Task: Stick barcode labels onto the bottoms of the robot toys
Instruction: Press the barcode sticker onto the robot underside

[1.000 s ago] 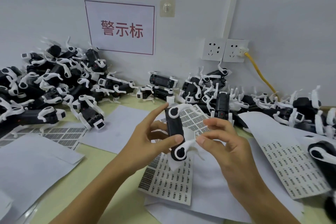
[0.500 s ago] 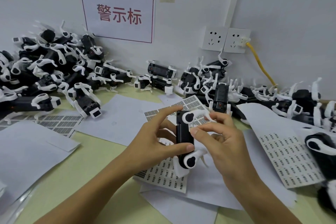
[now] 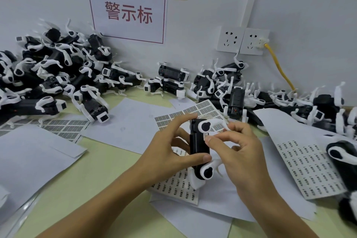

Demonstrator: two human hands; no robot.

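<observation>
A black robot toy (image 3: 197,145) with white legs is held upright above the table, its flat black underside facing me. My left hand (image 3: 170,152) grips it, thumb across the lower body and index finger over its top. My right hand (image 3: 239,150) touches the toy's right side, its thumb and index fingertip pinched together against the body near the upper white leg; a small label there is too small to make out. A sheet of barcode labels (image 3: 173,183) lies directly beneath the toy.
Heaps of black-and-white robot toys (image 3: 58,75) line the wall at the left, centre (image 3: 170,81) and right (image 3: 309,108). More label sheets (image 3: 309,164) and plain backing papers (image 3: 34,152) cover the table. A yellow cable (image 3: 280,67) hangs from the wall socket.
The toy and both hands have shifted slightly right and lower in view. My right thumb and finger have closed in against the toy's side.
</observation>
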